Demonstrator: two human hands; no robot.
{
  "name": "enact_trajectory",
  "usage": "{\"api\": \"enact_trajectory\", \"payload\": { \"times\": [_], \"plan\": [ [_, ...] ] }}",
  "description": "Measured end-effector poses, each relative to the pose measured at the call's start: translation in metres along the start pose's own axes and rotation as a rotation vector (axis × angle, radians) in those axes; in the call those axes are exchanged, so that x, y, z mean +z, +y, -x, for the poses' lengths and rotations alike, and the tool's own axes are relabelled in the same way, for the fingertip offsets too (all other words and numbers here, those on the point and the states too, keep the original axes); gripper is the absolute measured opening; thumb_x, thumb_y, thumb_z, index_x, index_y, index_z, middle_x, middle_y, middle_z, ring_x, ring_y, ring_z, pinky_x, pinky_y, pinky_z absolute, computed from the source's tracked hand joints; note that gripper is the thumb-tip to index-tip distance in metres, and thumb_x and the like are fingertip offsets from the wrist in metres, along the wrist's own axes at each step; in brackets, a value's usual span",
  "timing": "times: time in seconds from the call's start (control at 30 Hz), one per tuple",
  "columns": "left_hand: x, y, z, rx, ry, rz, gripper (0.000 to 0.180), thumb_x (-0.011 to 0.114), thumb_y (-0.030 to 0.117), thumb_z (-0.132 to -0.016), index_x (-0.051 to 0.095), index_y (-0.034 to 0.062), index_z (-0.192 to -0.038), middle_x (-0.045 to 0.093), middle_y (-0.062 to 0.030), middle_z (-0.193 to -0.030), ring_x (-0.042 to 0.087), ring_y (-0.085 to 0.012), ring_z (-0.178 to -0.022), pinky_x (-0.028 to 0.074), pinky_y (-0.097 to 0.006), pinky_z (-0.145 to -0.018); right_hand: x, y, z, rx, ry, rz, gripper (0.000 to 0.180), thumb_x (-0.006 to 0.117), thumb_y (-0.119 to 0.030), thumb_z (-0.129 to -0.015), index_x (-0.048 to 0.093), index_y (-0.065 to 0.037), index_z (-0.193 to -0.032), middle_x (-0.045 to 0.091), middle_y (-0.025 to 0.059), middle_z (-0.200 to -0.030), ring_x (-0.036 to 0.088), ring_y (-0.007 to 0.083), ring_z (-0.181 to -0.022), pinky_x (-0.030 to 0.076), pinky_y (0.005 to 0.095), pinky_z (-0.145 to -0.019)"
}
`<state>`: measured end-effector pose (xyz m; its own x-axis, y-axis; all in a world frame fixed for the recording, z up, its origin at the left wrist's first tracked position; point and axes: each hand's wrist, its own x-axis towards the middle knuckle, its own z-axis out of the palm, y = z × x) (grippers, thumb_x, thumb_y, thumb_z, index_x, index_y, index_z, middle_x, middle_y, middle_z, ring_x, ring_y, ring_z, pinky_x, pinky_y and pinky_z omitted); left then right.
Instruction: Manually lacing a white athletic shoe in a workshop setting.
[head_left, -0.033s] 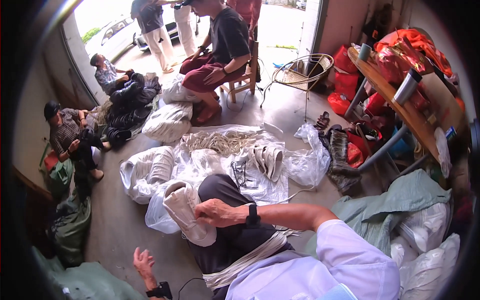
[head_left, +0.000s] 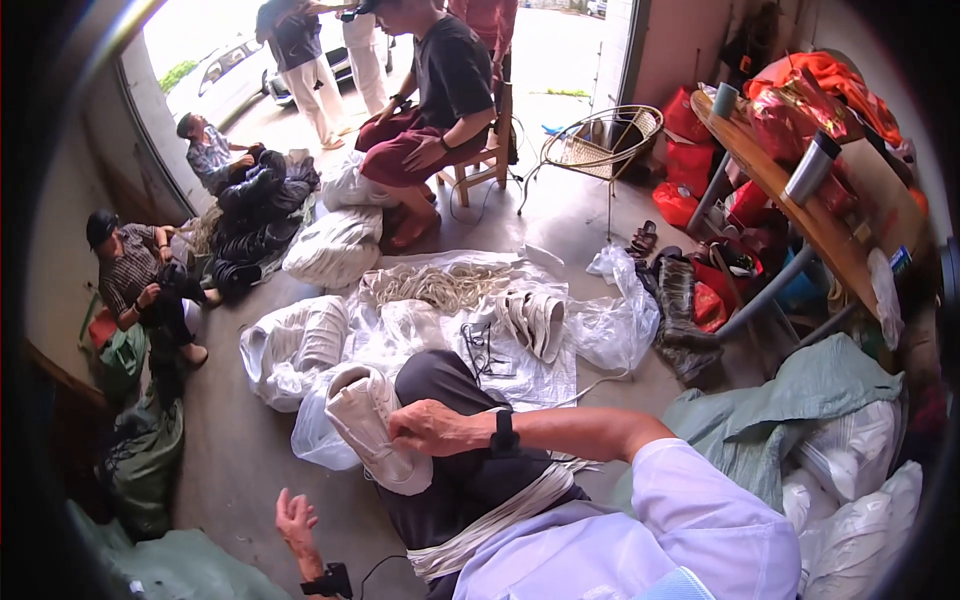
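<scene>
A cream-white shoe upper with lace holes rests upright against my dark-trousered knee. My right hand is closed at its laced side, the fingertips bent in and pinching there; a lace between them cannot be made out. Off to the lower left, my left hand is raised, holding nothing, its fingers apart. Across my lap lies a bundle of long cream laces.
Ahead, a plastic sheet carries a heap of cream laces and nested white shoe uppers. Bagged white uppers stand left of it. Green sacks lie right; a table stands beyond. Co-workers sit at left and ahead.
My left hand has shifted slightly to the right. My right hand and the shoe upper stay in place.
</scene>
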<state>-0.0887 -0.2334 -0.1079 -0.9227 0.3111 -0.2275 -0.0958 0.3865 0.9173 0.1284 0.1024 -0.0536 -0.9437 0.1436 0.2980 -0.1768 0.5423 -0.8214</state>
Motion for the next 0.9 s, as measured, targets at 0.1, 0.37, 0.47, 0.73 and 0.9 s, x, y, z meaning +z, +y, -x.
{"api": "enact_trajectory", "payload": {
  "times": [0.1, 0.37, 0.47, 0.73, 0.9],
  "plan": [
    [0.056, 0.048, 0.032, 0.324, -0.173, -0.024, 0.069, 0.069, 0.019, -0.090, 0.039, 0.0051, -0.151, 0.053, -0.0132, -0.138, 0.057, -0.0245, -0.118, 0.049, -0.039, -0.095, 0.006, -0.003, -0.003, -0.023, 0.001, -0.001, 0.016, 0.069, -0.016, -0.087, 0.062, -0.002, -0.093, 0.067, 0.0168, -0.082, 0.067, 0.0350, -0.079, 0.051, 0.0429, -0.071],
    [0.142, 0.112, 0.076, 0.507, -0.340, -0.065, 0.092, 0.072, 0.014, -0.080, 0.023, 0.0067, -0.158, 0.031, -0.0161, -0.155, 0.038, -0.0337, -0.138, 0.035, -0.047, -0.113, 0.010, 0.006, -0.004, -0.090, 0.052, -0.054, 0.016, 0.070, -0.013, -0.084, 0.060, -0.003, -0.092, 0.065, 0.0164, -0.080, 0.067, 0.0358, -0.079, 0.051, 0.0431, -0.068],
    [0.158, 0.112, 0.080, 0.569, -0.287, -0.137, 0.103, 0.074, 0.010, -0.076, 0.015, 0.0085, -0.160, 0.024, -0.0158, -0.159, 0.030, -0.0346, -0.145, 0.031, -0.048, -0.116, 0.006, 0.009, 0.001, -0.104, 0.108, -0.048, 0.016, 0.070, -0.013, -0.083, 0.060, -0.003, -0.090, 0.065, 0.0165, -0.078, 0.067, 0.0365, -0.077, 0.050, 0.0434, -0.066],
    [0.161, 0.107, 0.085, 0.526, -0.295, -0.032, 0.102, 0.074, 0.013, -0.079, 0.014, 0.0102, -0.160, 0.021, -0.0143, -0.161, 0.024, -0.0325, -0.148, 0.027, -0.050, -0.119, 0.009, 0.010, -0.001, -0.116, 0.113, -0.065, 0.015, 0.070, -0.012, -0.082, 0.059, -0.003, -0.088, 0.065, 0.0161, -0.075, 0.067, 0.0365, -0.075, 0.050, 0.0432, -0.064],
    [0.160, 0.106, 0.084, 0.535, -0.295, -0.041, 0.102, 0.074, 0.013, -0.078, 0.014, 0.0111, -0.160, 0.020, -0.0137, -0.161, 0.023, -0.0314, -0.149, 0.026, -0.050, -0.119, 0.010, 0.011, -0.001, -0.119, 0.121, -0.064, 0.015, 0.070, -0.012, -0.082, 0.059, -0.004, -0.089, 0.065, 0.0154, -0.076, 0.067, 0.0361, -0.075, 0.050, 0.0432, -0.064]
  ]
}}
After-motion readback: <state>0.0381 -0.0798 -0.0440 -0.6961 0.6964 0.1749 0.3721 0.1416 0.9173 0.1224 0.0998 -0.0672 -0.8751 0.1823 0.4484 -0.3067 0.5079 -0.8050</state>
